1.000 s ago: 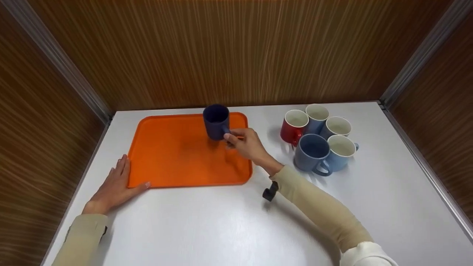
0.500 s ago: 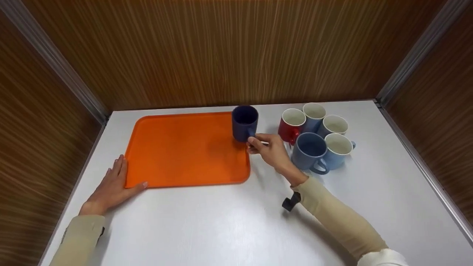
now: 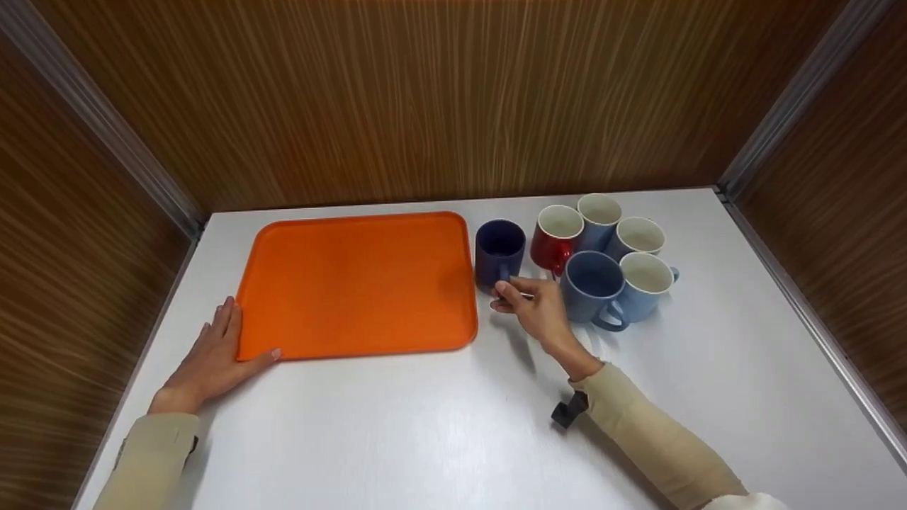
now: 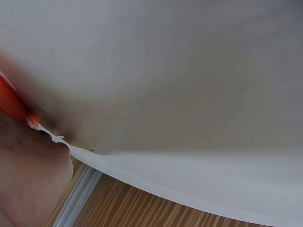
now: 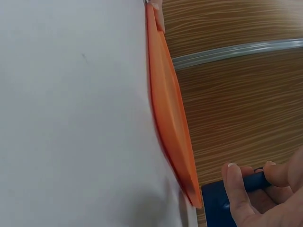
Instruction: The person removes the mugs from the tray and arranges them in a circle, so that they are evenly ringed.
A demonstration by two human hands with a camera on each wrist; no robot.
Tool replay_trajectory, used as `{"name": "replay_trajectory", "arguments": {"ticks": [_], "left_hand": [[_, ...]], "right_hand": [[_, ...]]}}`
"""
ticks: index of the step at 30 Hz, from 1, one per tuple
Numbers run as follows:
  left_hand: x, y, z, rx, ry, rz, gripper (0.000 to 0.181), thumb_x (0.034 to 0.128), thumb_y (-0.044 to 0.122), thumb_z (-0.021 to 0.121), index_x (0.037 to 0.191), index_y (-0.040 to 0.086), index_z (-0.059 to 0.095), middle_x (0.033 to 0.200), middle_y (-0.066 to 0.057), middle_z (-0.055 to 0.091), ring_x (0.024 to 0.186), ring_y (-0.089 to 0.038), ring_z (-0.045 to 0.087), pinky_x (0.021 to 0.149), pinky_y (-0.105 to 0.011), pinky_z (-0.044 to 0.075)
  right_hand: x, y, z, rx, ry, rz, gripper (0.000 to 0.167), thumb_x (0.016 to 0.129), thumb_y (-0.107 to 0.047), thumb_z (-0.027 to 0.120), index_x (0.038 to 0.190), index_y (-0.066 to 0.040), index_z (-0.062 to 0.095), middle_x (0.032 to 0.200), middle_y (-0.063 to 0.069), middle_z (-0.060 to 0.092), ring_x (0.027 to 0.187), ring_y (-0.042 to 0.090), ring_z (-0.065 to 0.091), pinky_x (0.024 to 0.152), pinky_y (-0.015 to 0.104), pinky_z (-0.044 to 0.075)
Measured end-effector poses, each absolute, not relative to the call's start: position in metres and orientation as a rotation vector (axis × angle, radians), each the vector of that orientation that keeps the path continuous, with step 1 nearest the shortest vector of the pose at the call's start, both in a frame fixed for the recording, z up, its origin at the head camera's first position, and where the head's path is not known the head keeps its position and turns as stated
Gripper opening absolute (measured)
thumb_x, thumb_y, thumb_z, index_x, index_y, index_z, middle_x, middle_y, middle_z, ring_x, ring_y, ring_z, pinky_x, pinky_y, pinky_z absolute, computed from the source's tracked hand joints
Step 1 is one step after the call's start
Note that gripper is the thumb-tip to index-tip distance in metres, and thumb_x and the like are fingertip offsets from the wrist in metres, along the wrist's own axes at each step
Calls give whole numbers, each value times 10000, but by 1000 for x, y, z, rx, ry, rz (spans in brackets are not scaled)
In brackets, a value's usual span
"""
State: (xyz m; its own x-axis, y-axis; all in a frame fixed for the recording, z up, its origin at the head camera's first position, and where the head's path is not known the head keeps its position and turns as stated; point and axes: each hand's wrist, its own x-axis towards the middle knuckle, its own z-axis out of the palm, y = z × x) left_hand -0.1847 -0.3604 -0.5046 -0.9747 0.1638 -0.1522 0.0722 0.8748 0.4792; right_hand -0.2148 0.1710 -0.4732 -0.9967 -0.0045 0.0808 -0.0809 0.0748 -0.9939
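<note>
My right hand point(image 3: 540, 312) pinches the handle of a dark blue mug point(image 3: 499, 248), which is upright just right of the orange tray point(image 3: 354, 283). In the right wrist view the fingers curl round the handle of that dark blue mug point(image 5: 218, 205); whether its base touches the table cannot be told. At the tray's near left corner rests my left hand point(image 3: 209, 365), fingers straight along the left side and thumb at the front edge. The left wrist view shows only part of the left hand point(image 4: 31, 175) and a sliver of orange tray point(image 4: 10, 100).
Right of the dark blue mug stand a red mug point(image 3: 549, 248), a grey-blue mug point(image 3: 587, 301) and several light blue mugs with white insides, such as one light blue mug point(image 3: 641, 301), grouped closely. Wood-patterned panels point(image 3: 453, 99) enclose the white table point(image 3: 397, 425).
My right hand has carried the dark blue mug rightward from above the tray, then lower and nearer, to beside its right edge. The left hand keeps its place on the tray corner.
</note>
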Motion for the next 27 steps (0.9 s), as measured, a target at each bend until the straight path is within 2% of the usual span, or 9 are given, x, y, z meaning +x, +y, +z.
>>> {"name": "replay_trajectory", "arguments": {"ticks": [6, 13, 19, 27], "left_hand": [[-185, -361, -505, 191, 2856, 723, 1255, 959, 722, 624, 1683, 17, -119, 1780, -210, -163, 1632, -514, -44, 1294, -724, 8], [-186, -363, -506, 195, 2860, 708, 1256, 961, 726, 618, 1681, 2, -114, 1778, -223, -154, 1629, -521, -38, 1295, -722, 10], [-186, -362, -506, 222, 2875, 711, 1245, 970, 707, 622, 1673, -41, -81, 1774, -249, -138, 1633, -513, -48, 1309, -690, -18], [-186, -363, -507, 226, 2866, 730, 1245, 971, 702, 625, 1676, -17, -106, 1775, -239, -148, 1630, -518, -48, 1307, -694, -28]], "right_hand": [[-208, 175, -481, 7, -2223, 2081, 180, 1014, 24, 691, 1109, 160, 762, 1075, 338, 764, 815, 229, 822, 777, 276, 658], [-203, 179, -486, -81, -2232, 2072, 215, 1023, -15, 698, 1175, 120, 767, 1100, 304, 775, 921, 308, 822, 817, 283, 652], [-201, 182, -490, -144, -2240, 2054, 188, 1027, -56, 710, 1118, 82, 798, 1063, 285, 787, 921, 294, 823, 819, 279, 651], [-197, 186, -495, -131, -2242, 1972, 166, 1017, -53, 723, 1077, 77, 807, 1019, 265, 797, 884, 222, 825, 803, 241, 648]]}}
